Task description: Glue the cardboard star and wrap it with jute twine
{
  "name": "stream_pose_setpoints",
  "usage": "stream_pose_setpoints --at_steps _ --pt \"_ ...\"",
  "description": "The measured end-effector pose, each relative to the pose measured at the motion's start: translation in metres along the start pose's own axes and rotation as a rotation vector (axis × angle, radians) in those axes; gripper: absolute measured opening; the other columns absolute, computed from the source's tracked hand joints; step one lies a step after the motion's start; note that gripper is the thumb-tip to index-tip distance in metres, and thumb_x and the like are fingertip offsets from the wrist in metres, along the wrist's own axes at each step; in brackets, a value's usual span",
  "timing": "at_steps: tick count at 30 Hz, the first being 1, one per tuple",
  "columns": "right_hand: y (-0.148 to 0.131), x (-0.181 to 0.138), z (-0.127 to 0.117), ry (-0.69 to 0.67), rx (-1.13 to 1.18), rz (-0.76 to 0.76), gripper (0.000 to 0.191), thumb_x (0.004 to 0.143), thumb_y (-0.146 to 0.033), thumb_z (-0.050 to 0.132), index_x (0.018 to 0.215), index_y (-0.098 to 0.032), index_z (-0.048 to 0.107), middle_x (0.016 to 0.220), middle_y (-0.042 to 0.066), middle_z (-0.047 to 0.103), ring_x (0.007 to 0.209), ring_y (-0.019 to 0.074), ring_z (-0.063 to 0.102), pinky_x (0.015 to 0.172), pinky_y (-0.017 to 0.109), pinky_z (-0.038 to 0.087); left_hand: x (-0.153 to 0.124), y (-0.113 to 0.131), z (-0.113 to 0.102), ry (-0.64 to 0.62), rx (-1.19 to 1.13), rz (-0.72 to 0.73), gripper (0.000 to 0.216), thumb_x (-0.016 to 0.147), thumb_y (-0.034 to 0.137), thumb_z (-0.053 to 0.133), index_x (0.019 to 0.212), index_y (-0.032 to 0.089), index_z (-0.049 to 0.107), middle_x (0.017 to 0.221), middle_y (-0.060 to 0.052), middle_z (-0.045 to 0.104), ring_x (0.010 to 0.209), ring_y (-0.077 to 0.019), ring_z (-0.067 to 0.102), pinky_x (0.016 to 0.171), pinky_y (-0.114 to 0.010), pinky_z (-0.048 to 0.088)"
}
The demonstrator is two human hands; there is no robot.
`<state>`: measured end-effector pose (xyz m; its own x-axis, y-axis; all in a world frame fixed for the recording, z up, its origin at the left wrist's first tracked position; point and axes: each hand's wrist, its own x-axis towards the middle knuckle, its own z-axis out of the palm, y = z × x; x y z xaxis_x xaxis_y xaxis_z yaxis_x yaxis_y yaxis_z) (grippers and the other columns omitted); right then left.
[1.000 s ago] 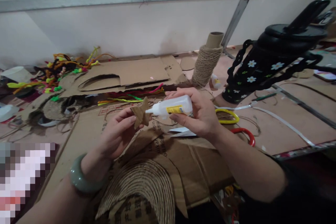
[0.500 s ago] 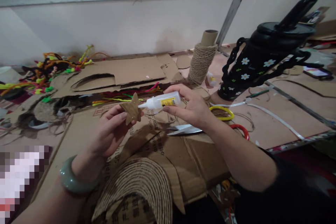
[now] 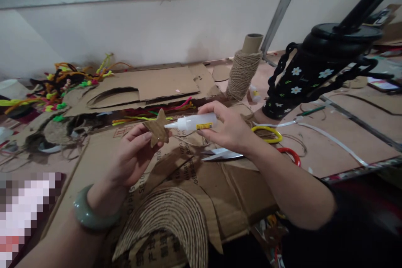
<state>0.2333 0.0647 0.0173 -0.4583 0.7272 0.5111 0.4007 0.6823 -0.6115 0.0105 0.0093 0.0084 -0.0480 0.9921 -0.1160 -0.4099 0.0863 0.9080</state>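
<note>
My left hand (image 3: 133,157) pinches a small brown cardboard star (image 3: 157,127) and holds it up above the cardboard sheets. My right hand (image 3: 229,127) grips a white glue bottle (image 3: 193,122) with a yellow label, lying sideways. The bottle's nozzle tip touches the right side of the star. A pale green bangle (image 3: 89,213) sits on my left wrist.
Scissors (image 3: 251,148) with yellow and red handles lie under my right forearm. A twine spool (image 3: 243,71) and a black flowered bottle (image 3: 309,71) stand behind. Coloured pipe cleaners (image 3: 63,79) pile at the far left. A twine-wrapped cardboard arc (image 3: 171,217) lies near me on flattened cardboard (image 3: 150,86).
Both hands with the star and glue bottle have shifted slightly left and down in view. The nozzle stays against the star.
</note>
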Motion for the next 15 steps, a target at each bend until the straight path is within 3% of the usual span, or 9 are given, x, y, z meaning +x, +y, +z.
stream_pose_setpoints --at_steps 5,9,12,15 --pt "0.010 0.002 0.003 -0.043 -0.196 -0.123 0.022 0.070 -0.019 0.059 0.091 -0.018 0.056 0.095 0.007 0.065 0.093 0.0226 0.058 0.086 0.040 0.042 0.000 -0.001 0.000 -0.003 0.000 -0.002 0.013 0.068 0.018 0.071 0.081 0.019 0.070 0.082 -0.002 0.069 0.075 -0.0123 0.062 0.065 -0.019 0.052" --pt "0.014 0.002 -0.001 -0.060 -0.267 -0.157 0.029 0.074 -0.018 0.057 0.103 -0.017 0.057 0.108 0.010 0.065 0.107 0.0252 0.055 0.095 0.045 0.036 0.000 -0.001 -0.001 -0.005 -0.003 -0.005 0.015 0.067 0.018 0.072 0.082 0.018 0.070 0.085 -0.002 0.069 0.076 -0.0127 0.063 0.066 -0.019 0.053" --pt "0.018 0.003 -0.010 -0.027 -0.270 -0.115 0.033 0.075 -0.017 0.057 0.108 -0.019 0.056 0.113 0.009 0.064 0.110 0.0258 0.054 0.097 0.047 0.034 -0.001 0.000 -0.001 0.013 0.004 -0.008 0.015 0.067 0.018 0.071 0.082 0.019 0.070 0.087 -0.002 0.070 0.079 -0.0137 0.063 0.068 -0.019 0.054" --pt "0.026 0.005 -0.020 0.037 -0.264 -0.015 0.031 0.074 -0.017 0.057 0.105 -0.019 0.056 0.106 0.008 0.065 0.100 0.0254 0.057 0.090 0.045 0.039 -0.001 0.000 0.000 0.010 0.009 0.003 0.012 0.069 0.017 0.069 0.080 0.019 0.070 0.083 -0.002 0.070 0.076 -0.0127 0.063 0.065 -0.018 0.054"
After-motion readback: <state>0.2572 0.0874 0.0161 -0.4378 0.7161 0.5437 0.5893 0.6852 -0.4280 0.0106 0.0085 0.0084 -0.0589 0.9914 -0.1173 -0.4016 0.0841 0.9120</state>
